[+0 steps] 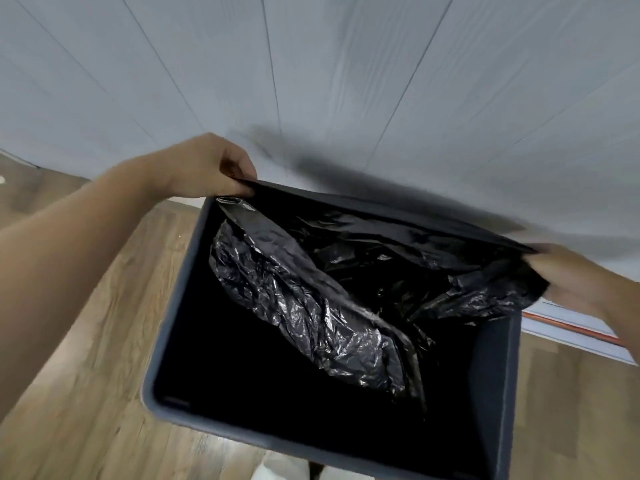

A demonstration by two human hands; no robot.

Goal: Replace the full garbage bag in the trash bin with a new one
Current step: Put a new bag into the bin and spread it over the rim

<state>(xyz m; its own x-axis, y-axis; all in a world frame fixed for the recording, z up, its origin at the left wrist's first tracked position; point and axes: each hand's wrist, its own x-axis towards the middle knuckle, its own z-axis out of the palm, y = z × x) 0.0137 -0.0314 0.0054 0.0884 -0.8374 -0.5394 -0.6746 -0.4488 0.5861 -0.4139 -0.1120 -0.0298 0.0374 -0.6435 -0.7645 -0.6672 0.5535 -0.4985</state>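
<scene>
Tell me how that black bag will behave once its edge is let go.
The black bag looks thin and crinkled, so probably floppy and very light. Only the left hand and right hand hold its edge up; released, it would likely slump into the bin.

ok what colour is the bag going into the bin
Glossy black bag, in a grey-blue bin; clearest in the head view.

Near half of bin (498, 393) mouth open, dark, unobstructed. Far half crowded by crumpled bag (311, 299), its edge stretched along far rim between left hand (211, 168) and right hand (571, 282). Wall (311, 64) close behind bin.
</scene>
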